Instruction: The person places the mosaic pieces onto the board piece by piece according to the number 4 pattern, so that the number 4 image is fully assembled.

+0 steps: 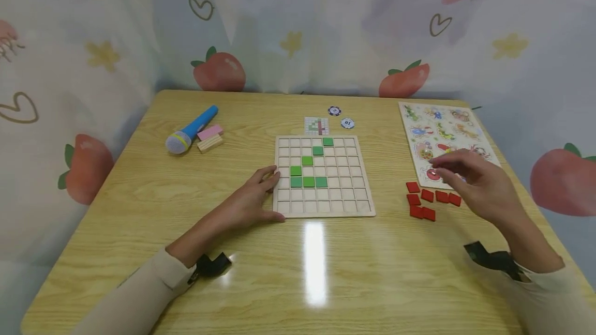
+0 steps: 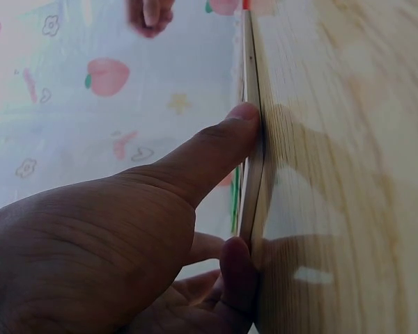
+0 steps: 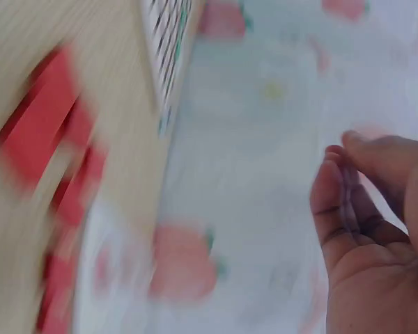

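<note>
L hand (image 1: 253, 198), fingers apart, touches pale square wooden grid board (image 1: 331, 171), board's 8 o'clock. R hand (image 1: 484, 187), thumb nr fingertips, can't tell if holding. Thin red square tiles (image 1: 427, 195), 3-4 o'clock: prob. light, stiff, slick; pinch opp. edges.

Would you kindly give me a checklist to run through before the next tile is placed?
1. Left hand touching the grid board's left edge: ok.
2. Green tiles lying within the board's squares: ok, seven of them.
3. Red tiles uncovered near the right hand: ok, loose on the table.
4. Right hand holding a tile: cannot tell; too unclear between thumb and fingers.
5. Pattern card uncovered behind the board: ok.
6. Tiles matching the card: cannot tell; its print is too small.
</note>
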A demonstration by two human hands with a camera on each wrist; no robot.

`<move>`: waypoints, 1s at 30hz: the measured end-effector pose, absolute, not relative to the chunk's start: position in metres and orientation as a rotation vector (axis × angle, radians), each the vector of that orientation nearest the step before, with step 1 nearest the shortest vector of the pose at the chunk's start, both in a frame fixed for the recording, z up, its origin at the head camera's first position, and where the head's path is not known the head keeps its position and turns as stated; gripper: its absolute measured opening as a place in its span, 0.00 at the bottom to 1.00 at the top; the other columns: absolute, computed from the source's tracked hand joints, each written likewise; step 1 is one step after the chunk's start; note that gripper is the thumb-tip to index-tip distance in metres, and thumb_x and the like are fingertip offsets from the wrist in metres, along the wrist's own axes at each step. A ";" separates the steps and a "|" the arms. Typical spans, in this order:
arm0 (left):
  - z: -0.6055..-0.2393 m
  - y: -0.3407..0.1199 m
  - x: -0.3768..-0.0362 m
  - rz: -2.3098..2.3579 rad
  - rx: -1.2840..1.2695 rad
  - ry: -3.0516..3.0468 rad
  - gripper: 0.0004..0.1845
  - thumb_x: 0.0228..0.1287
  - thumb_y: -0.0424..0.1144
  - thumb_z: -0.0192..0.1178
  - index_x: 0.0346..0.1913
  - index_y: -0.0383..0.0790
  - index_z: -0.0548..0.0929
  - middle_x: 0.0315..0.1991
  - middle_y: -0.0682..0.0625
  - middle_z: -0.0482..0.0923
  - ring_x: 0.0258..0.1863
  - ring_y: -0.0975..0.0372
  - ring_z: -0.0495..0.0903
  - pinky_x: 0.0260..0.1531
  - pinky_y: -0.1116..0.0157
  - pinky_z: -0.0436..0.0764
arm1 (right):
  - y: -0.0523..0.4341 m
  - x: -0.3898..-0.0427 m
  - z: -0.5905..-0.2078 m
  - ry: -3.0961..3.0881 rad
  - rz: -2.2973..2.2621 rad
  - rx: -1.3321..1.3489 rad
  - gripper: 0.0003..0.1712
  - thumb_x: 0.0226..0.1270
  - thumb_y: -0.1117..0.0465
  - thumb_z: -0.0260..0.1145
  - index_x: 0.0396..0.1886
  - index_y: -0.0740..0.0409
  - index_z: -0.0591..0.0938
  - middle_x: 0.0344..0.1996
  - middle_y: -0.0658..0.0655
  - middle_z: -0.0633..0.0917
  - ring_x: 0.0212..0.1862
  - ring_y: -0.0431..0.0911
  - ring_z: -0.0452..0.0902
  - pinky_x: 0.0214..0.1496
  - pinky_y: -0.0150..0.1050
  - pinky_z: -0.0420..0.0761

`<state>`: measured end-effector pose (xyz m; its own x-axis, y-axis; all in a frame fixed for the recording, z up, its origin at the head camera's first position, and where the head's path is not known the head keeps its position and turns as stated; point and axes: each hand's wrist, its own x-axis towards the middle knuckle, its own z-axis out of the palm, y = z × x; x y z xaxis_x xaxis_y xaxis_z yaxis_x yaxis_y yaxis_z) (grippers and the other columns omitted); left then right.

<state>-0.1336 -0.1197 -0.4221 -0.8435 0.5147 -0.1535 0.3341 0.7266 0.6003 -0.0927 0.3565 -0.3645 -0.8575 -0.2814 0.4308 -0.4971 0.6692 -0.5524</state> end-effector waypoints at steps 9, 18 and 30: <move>-0.423 -0.122 -0.133 0.855 0.616 2.611 0.61 0.57 0.55 0.81 0.86 0.40 0.56 0.89 0.47 0.45 0.87 0.47 0.54 0.79 0.46 0.68 | 0.436 -0.064 -0.416 -2.693 1.015 0.061 0.14 0.78 0.64 0.67 0.59 0.62 0.85 0.47 0.24 0.83 0.41 0.21 0.80 0.42 0.14 0.76; -0.426 -0.121 -0.133 0.881 0.636 2.596 0.61 0.57 0.54 0.82 0.85 0.38 0.56 0.89 0.46 0.44 0.87 0.45 0.53 0.80 0.45 0.67 | 0.453 -0.062 -0.438 -2.981 0.767 0.008 0.20 0.80 0.52 0.68 0.61 0.58 0.84 0.46 0.56 0.86 0.37 0.23 0.73 0.37 0.22 0.72; -0.425 -0.122 -0.133 0.875 0.657 2.616 0.60 0.58 0.54 0.81 0.85 0.37 0.58 0.88 0.44 0.46 0.86 0.44 0.55 0.79 0.44 0.68 | 0.450 -0.065 -0.440 -2.936 0.748 0.123 0.15 0.75 0.61 0.71 0.55 0.63 0.85 0.43 0.61 0.86 0.36 0.21 0.72 0.36 0.22 0.72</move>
<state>-0.1334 -0.1221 -0.4255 -0.8487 0.5105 -0.1381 0.3247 0.7092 0.6258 -0.0646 0.4499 -0.4400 -0.9907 -0.0513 0.1260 -0.1053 0.8754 -0.4718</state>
